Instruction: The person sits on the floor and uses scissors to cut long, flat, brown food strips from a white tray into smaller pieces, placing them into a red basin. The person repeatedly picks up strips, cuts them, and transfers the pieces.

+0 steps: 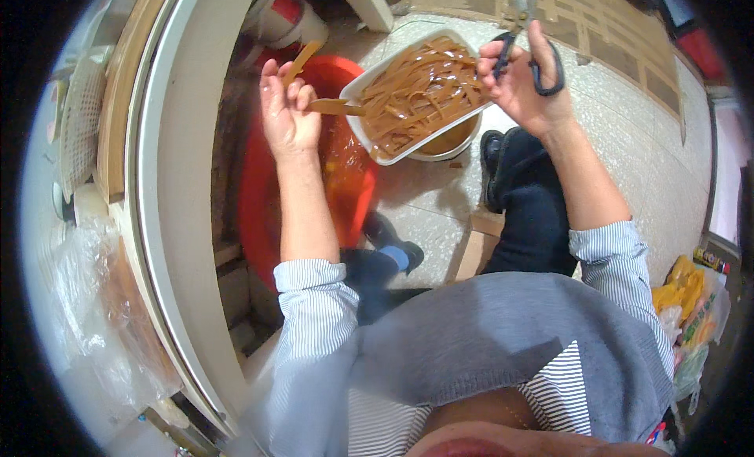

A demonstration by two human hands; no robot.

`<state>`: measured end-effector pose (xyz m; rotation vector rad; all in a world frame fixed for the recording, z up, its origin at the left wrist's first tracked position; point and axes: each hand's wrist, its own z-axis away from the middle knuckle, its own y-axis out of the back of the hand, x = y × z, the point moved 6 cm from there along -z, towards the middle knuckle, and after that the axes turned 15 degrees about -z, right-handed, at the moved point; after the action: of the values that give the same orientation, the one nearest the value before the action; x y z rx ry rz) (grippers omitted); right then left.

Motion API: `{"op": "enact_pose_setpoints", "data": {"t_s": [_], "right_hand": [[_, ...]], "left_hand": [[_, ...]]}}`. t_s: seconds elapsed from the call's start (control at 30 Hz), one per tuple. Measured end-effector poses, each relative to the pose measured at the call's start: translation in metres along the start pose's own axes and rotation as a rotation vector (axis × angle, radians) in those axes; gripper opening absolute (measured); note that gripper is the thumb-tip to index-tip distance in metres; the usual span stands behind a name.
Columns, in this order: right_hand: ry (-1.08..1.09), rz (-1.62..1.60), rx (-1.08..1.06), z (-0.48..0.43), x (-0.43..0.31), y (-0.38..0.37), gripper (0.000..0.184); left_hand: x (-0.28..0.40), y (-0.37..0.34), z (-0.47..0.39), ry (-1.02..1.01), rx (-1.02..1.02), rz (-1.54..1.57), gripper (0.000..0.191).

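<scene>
Between the fingers of my left hand (290, 112) is a flat brown strip (339, 107); a second brown piece (303, 62) sticks up past the fingertips. My right hand (530, 83) has its thumb and fingers through the black handles of a pair of scissors (521, 32), the blades pointing away from me. A white rectangular basin (377, 65) full of wet, glossy brown strips (424, 94) lies between the hands. It rests over a round container (465, 141) of brownish contents. Below my left hand stands a red tub (259, 203) with liquid and orange-brown pieces in it.
Flattened cardboard (630, 50) covers the floor at the far right. To my left runs a counter edge (144, 162) with a perforated white basket (82, 121) and clear plastic bags (82, 292). Plastic bags (689, 304) lie at my right. A cardboard box (476, 250) is by my leg.
</scene>
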<state>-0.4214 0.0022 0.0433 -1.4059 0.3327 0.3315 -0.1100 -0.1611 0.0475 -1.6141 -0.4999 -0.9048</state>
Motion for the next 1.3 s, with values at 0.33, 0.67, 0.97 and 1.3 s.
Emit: {"op": "enact_pose_setpoints", "data": {"t_s": [0.33,0.67,0.97,1.3], "right_hand": [[0.055,0.006,-0.004,0.007,-0.013,0.008,0.073],[0.039,-0.046,-0.099,0.009,-0.023,0.011,0.072],[0.062,0.012,-0.062,0.008,-0.023,0.010,0.071],[-0.021,-0.068,0.155,0.004,-0.015,0.018,0.070]], "left_hand": [[-0.179,0.037,0.007,0.350,0.011,-0.824,0.046],[-0.116,0.001,0.021,0.006,-0.078,-1.923,0.049],[-0.121,0.017,0.029,0.079,-0.353,-2.196,0.041],[-0.161,-0.006,0.042,-0.078,-0.437,-2.347,0.028]]}}
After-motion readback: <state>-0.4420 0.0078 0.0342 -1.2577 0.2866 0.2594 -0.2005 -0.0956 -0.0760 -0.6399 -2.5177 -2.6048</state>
